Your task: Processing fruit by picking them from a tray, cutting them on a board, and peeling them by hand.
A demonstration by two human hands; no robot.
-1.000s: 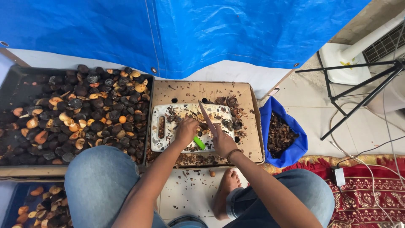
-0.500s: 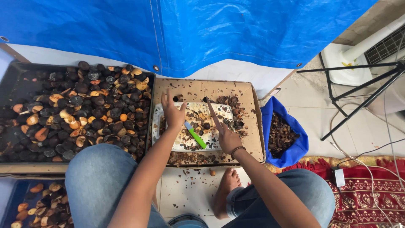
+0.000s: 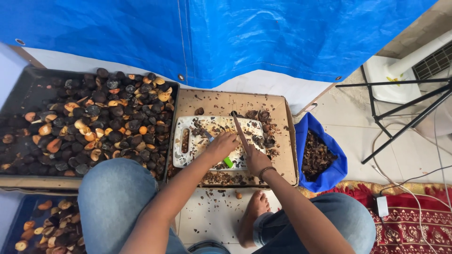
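Observation:
My right hand (image 3: 257, 161) grips the handle of a long knife (image 3: 238, 129), whose blade slants up and away across a white cutting board (image 3: 188, 153). My left hand (image 3: 221, 144) rests on the board just left of the blade, with its fingers curled down. Whatever lies under the fingers is hidden. A small green-handled knife (image 3: 228, 162) lies on the board below the left hand. The board sits in a shallow cardboard tray (image 3: 285, 146) strewn with brown shell bits.
A black tray (image 3: 28, 89) heaped with dark and orange nuts fills the left. A blue bag (image 3: 329, 171) of shell scraps stands right of the cardboard tray. A blue crate (image 3: 19, 211) of nuts is at bottom left. My knees and bare foot (image 3: 252, 218) are below. A black stand (image 3: 400, 113) is at right.
My left hand reached to the board's far left corner half a second ago and has now come back to the middle of the board beside the blade. The right hand has barely moved.

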